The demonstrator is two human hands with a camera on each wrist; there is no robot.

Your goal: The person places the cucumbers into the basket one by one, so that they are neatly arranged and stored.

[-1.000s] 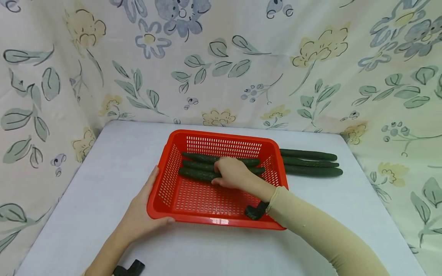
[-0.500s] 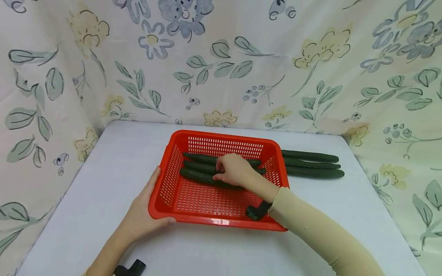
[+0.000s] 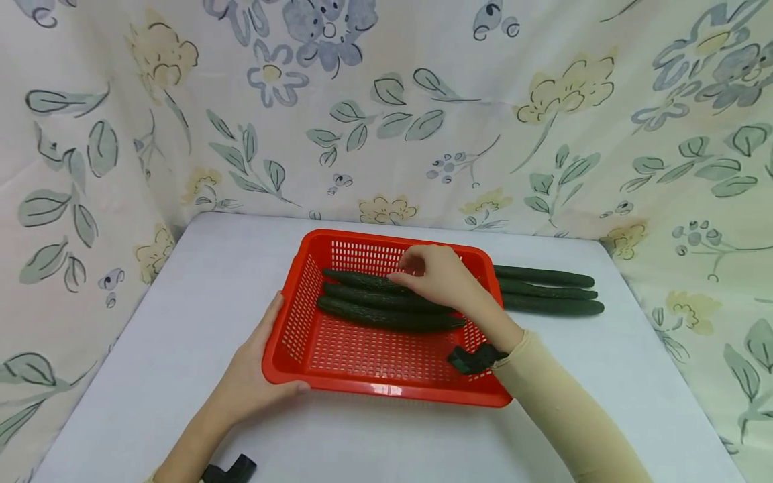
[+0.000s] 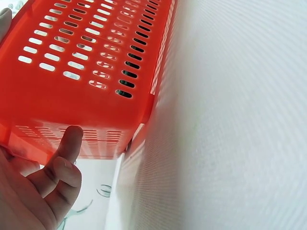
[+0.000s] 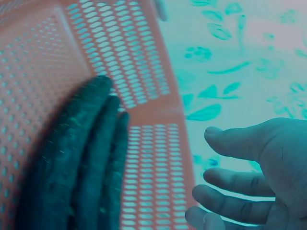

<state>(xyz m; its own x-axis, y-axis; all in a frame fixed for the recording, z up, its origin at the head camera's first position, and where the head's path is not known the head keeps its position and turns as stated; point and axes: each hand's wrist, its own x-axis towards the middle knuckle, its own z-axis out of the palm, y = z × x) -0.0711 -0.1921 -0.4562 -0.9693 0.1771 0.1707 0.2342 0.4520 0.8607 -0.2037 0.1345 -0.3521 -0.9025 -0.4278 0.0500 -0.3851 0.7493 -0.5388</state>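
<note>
A red perforated plastic basket (image 3: 338,384) stands on the table with three dark green cucumbers lying side by side in it; the front cucumber (image 3: 386,318) shows nearly whole. My left hand (image 3: 244,372) holds the basket's left front corner, thumb along the front rim and fingers against the left side; in the left wrist view bent fingers (image 4: 69,143) touch the outer wall. Above the cucumbers hovers my right hand (image 3: 441,275), hiding part of the rear ones. Its thumb and fingers are apart with nothing between them, as the right wrist view (image 5: 268,167) confirms.
To the right of the basket, three more cucumbers (image 3: 552,290) lie parallel on the white table (image 3: 181,302), their left ends hidden by the basket. A flowered cloth (image 3: 386,134) hangs behind the table and along its sides.
My right hand has let go of the front cucumber and risen up and to the right, its fingers spreading. My left hand stays at the basket's corner.
</note>
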